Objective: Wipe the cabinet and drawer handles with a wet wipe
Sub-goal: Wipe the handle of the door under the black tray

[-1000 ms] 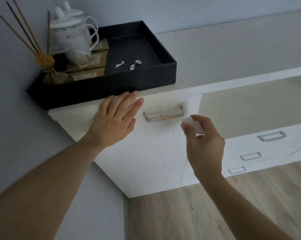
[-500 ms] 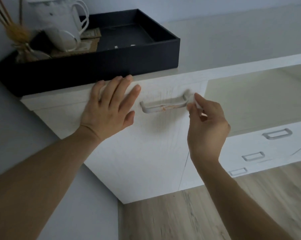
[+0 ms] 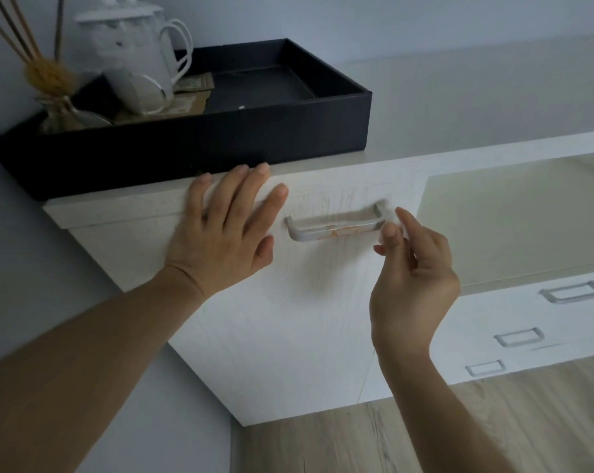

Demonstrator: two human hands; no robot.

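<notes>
A white cabinet door (image 3: 288,319) carries a pale metal handle (image 3: 329,230) with orange-brown smears along its bar. My left hand (image 3: 223,233) presses flat on the door just left of the handle, fingers straight and spread. My right hand (image 3: 411,268) pinches a small white wet wipe (image 3: 392,221) between thumb and fingertips at the handle's right end. The wipe is blurred and mostly hidden by my fingers. To the lower right, drawers carry three small handles: the top one (image 3: 570,291), the middle one (image 3: 519,336), the bottom one (image 3: 485,367).
A black tray (image 3: 220,138) stands on the cabinet top, holding white lidded jugs (image 3: 131,56), a reed diffuser (image 3: 49,83) and paper sachets. A pale glass panel (image 3: 514,213) lies right of the door. Wooden floor (image 3: 425,435) runs below; a grey wall is on the left.
My right hand has brought the wipe from below the handle up to its right end. My left hand has settled flat on the door. The view shifted slightly.
</notes>
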